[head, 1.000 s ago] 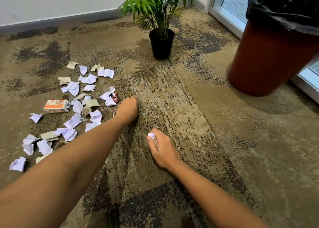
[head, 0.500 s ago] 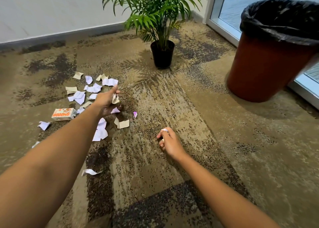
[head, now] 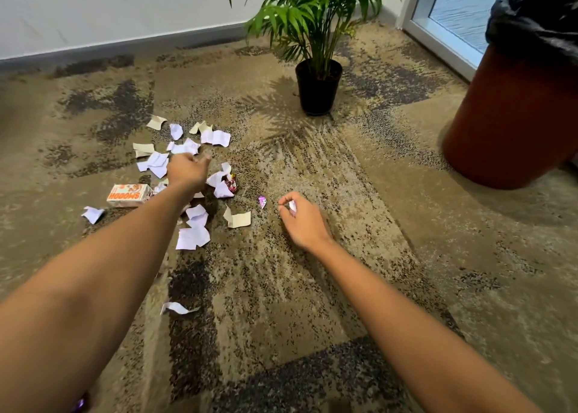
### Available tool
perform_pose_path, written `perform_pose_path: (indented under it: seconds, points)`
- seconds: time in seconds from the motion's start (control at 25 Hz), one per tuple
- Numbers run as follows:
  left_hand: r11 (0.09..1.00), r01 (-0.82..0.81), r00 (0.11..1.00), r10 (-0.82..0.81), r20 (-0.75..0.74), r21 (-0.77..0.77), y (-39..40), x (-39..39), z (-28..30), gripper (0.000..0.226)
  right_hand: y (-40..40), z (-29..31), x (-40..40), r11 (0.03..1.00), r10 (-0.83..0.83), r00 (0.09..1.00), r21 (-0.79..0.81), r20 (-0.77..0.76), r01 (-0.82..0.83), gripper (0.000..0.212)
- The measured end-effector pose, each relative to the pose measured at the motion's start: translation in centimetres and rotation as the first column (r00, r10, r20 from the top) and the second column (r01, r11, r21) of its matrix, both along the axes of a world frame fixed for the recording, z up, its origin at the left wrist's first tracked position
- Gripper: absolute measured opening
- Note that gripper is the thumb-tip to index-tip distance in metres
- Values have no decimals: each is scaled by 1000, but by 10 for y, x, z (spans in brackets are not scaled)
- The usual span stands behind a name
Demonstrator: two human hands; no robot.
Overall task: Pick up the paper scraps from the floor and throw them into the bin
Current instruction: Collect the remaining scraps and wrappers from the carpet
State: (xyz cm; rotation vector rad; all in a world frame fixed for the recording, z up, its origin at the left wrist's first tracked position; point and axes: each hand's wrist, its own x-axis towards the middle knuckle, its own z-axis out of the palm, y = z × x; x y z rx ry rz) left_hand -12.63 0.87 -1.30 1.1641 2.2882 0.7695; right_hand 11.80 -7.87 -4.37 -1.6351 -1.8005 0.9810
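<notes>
Two bare hands reach over the patterned carpet point(head: 359, 287). The left hand point(head: 186, 171) hovers above the heap of paper scraps point(head: 184, 162), blurred, so I cannot tell whether its fingers hold anything. The right hand point(head: 301, 220) pinches one small white scrap point(head: 292, 205) at its fingertips. Roughly twenty white and cream scraps lie scattered left of centre; one torn strip point(head: 178, 308) lies apart, nearer the camera, its long axis running left to right. One orange carton point(head: 129, 195) lies flat among them. One brown bin point(head: 519, 112) with a black liner stands far right, one potted palm point(head: 318, 81) behind.
</notes>
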Motion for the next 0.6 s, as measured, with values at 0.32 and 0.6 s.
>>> perform_pose_path:
  seconds: [0.32, 0.6]
  points:
    - [912, 243, 827, -373, -421, -331, -9, 35, -29, 118, 30, -16, -38, 990, -36, 896, 141, 442, -30, 53]
    - [913, 305, 684, -408, -605, -271, -3, 44, -49, 71, 30, -29, -49, 949, -1, 842, 267, 539, -169, 16]
